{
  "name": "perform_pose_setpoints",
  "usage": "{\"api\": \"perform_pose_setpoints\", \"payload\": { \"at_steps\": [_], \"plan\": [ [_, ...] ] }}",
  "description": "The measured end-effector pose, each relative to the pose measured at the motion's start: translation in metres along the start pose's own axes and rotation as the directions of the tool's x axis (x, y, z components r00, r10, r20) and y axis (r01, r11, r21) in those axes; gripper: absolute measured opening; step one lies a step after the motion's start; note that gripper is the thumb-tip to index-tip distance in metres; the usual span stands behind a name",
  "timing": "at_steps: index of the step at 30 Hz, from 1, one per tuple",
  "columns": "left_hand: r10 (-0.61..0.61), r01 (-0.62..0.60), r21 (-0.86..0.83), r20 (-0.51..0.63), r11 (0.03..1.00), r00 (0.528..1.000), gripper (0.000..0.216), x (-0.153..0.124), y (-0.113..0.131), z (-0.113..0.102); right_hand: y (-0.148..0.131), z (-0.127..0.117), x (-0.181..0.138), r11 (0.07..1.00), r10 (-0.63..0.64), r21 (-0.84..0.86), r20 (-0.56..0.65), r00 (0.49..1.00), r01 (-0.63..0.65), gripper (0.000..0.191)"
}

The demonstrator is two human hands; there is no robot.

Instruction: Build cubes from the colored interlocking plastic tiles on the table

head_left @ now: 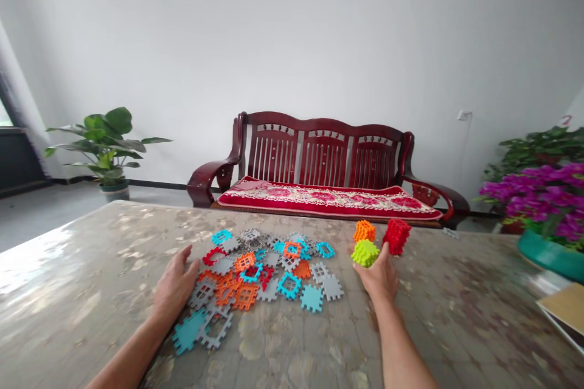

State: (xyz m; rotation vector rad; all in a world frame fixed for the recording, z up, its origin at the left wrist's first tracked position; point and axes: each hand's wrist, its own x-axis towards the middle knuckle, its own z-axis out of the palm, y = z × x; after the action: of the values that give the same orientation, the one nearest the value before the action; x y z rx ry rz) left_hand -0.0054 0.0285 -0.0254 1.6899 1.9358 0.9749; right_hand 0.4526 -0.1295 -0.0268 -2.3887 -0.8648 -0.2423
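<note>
A pile of flat interlocking plastic tiles (269, 270) in grey, orange, blue and red lies spread on the table (292, 340). My left hand (176, 285) rests at the pile's left edge, fingers extended and open, touching the tiles. My right hand (379, 276) is closed round a lime-green assembled cube (365, 252), holding it on the table. An orange cube (364, 231) stands just behind the green one. A red cube (396, 236) stands to their right, beside my fingertips.
A dark red wooden bench (319, 164) with a red cushion stands behind the table. A green potted plant (107, 146) sits at the far left. Purple flowers in a teal pot (547, 213) and a cardboard sheet (566, 307) occupy the table's right edge.
</note>
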Motion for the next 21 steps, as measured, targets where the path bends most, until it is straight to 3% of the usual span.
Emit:
{"api": "perform_pose_setpoints", "payload": {
  "at_steps": [7, 21],
  "plan": [
    [-0.007, 0.007, 0.079, 0.01, 0.997, 1.0, 0.068, -0.0021, 0.0046, -0.0014, -0.0005, 0.0, 0.0009, 0.998, -0.018, -0.064, 0.016, 1.0, 0.019, 0.097],
    [-0.014, 0.013, 0.03, 0.034, 0.999, 0.999, 0.071, -0.0029, 0.0072, -0.0028, 0.0038, 0.0007, 0.0025, 0.997, 0.011, -0.076, -0.039, 0.999, -0.014, 0.085]
  ]
}}
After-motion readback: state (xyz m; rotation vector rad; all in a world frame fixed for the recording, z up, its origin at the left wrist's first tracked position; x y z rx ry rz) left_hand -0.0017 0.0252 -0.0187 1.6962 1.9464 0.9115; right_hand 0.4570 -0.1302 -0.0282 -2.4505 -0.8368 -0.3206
